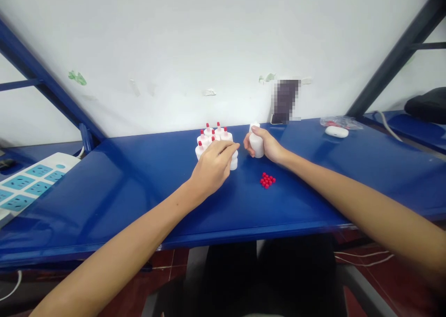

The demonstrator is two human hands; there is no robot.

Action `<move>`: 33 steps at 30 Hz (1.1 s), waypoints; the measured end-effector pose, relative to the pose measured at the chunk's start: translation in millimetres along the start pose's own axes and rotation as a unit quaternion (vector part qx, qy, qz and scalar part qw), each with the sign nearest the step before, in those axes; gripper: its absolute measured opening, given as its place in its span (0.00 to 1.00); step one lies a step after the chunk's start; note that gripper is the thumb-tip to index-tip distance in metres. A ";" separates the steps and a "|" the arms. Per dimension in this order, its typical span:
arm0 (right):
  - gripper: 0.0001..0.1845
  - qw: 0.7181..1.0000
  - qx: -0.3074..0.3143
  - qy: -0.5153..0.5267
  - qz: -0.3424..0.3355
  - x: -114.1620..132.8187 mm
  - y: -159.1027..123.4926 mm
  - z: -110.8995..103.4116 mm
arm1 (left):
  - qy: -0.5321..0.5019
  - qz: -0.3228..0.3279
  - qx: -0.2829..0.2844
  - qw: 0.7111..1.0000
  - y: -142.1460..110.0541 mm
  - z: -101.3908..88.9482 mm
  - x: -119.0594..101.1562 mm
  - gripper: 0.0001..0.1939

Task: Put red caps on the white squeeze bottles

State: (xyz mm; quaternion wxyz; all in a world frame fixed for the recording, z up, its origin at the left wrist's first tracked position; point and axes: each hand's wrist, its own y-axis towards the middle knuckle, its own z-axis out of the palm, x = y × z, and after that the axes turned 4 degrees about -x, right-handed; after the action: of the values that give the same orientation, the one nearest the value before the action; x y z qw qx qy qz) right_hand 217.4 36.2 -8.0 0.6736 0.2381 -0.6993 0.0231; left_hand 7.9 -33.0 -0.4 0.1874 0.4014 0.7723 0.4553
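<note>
My right hand point(266, 143) is wrapped around a white plastic bottle point(257, 145), upright at the back of the blue table, with the thumb near its top. To the left stands a tight cluster of several white bottles point(201, 151) with pointed nozzles and red tips point(225, 130). My left hand point(215, 163) is in front of this cluster and hides part of it. Its thumb and fingers are pinched together above a white bottle point(234, 163) at the cluster's right side; what is between them is hidden. Several small red caps point(267, 181) lie in a loose patch near my right forearm.
A white power strip point(57, 159) with blue sockets lies at the left. A phone-like dark object point(285, 101), partly blurred out, leans against the wall. At the right are a white earbud case point(336, 132) and a clear plastic bag point(343, 122). Blue frame posts flank the table.
</note>
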 end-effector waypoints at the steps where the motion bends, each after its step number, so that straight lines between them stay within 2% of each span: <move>1: 0.33 1.000 0.008 -0.005 -0.004 0.5 -0.3 0.6 | 0.003 -0.001 0.006 1.000 -0.6 1.1 0.7 0.13; 5: 0.35 0.999 0.015 -0.039 -0.015 2.6 -1.5 3.4 | 0.010 -0.010 0.032 0.999 -2.9 4.4 2.5 0.14; 8: 0.34 0.998 0.015 -0.061 -0.021 4.8 -3.1 4.8 | 0.006 -0.024 0.028 0.999 -2.3 3.7 -0.6 0.15; 14: 0.30 0.995 0.049 -0.069 -0.047 9.4 -7.1 4.4 | -0.044 -0.006 -0.073 0.996 4.2 -2.4 -11.3 0.12; 20: 0.32 0.988 0.152 -0.014 -0.010 13.8 -8.8 7.2 | -0.105 -0.042 -0.129 0.985 8.5 -2.5 -16.0 0.07; 25: 0.32 0.969 0.231 0.069 0.055 16.3 -8.7 11.2 | -0.132 -0.061 -0.143 0.979 10.6 -2.8 -17.2 0.06; 28: 0.31 0.970 0.227 0.057 0.057 19.2 -9.6 11.3 | -0.138 -0.062 -0.145 0.978 11.2 -3.1 -17.1 0.07; 33: 0.32 0.979 0.198 -0.031 -0.025 24.1 -12.6 11.8 | -0.150 -0.061 -0.150 0.975 11.2 -1.4 -17.0 0.08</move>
State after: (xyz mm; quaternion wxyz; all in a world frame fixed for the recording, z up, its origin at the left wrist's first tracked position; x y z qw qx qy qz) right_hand 211.4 13.6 10.3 0.5912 0.3849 -0.6955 0.1366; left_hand 22.3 -44.3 8.5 0.3864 0.3847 0.6814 0.4882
